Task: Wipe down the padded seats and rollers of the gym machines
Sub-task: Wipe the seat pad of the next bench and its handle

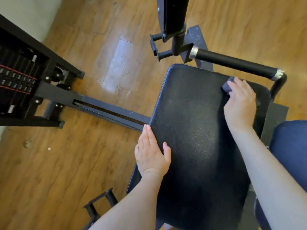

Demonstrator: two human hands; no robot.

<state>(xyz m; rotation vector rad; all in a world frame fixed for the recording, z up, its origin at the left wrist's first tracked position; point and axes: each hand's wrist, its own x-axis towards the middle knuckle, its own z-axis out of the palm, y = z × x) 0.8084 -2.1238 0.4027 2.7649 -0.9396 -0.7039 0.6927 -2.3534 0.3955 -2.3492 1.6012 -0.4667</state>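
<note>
So I'm on the padded seat (pixel 196 130) right now, the big black textured vinyl pad that fills the middle of my view and runs down toward 6 o'clock. My right hand (pixel 240 103) is up at about 2 o'clock on the pad, fingers curled over a small bluish-grey cloth (pixel 228 86) and pressing it flat near the far right corner. My left hand (pixel 152 153) is at roughly 8 o'clock, fingers straight along the pad's left edge with the thumb lying on top, holding nothing, just steadying it.

Handling-wise, I'd guess the pad is soft foam under a grippy, pebbled cover, so the cloth should drag a bit instead of sliding. Firm flat pressure probably beats fingertip dabbing. The cloth is light and floppy, so keeping it bunched under the palm looks like the way to stop it rolling up.

The foam-covered handle bar (pixel 235 63) sits just past the pad at 1 o'clock, close to my right hand. The weight stack (pixel 16 80) is well off at 9 o'clock, across the wood floor (pixel 66 163). Most of the pad looks unwiped from here, though honestly I can't tell from the sheen.
</note>
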